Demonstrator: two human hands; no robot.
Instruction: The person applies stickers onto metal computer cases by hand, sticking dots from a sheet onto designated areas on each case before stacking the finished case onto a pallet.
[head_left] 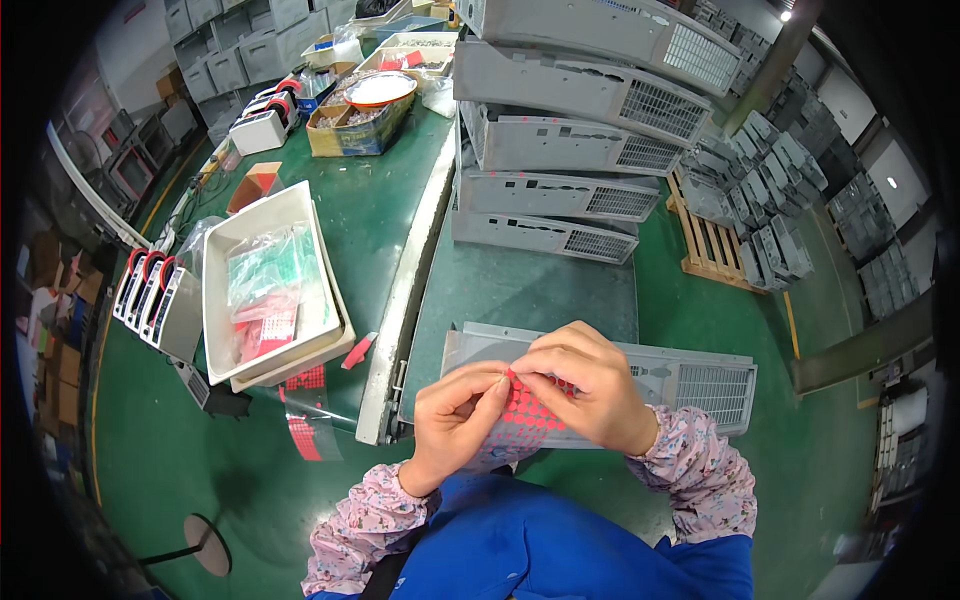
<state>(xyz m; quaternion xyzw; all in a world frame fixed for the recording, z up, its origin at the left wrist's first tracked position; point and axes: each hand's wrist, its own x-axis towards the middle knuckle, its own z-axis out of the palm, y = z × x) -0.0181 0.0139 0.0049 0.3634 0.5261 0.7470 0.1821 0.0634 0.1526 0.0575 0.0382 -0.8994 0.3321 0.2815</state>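
A sheet of red round stickers hangs between my two hands in front of my body. My left hand pinches at its upper left edge with thumb and index finger. From the other side my right hand grips the upper right part, thumb over the dots. The fingertips of both hands meet at the sheet's top edge, where a bit of red shows; whether one sticker is peeled away I cannot make out. Behind and below the hands lies a grey metal panel with a vent grille at its right end, partly covered by my hands.
Ahead, similar grey panels are stacked high on the green table. On the left stands a white tray with plastic bags and red sticker sheets. More sticker sheets hang over the table edge. A wooden pallet with grey parts stands right.
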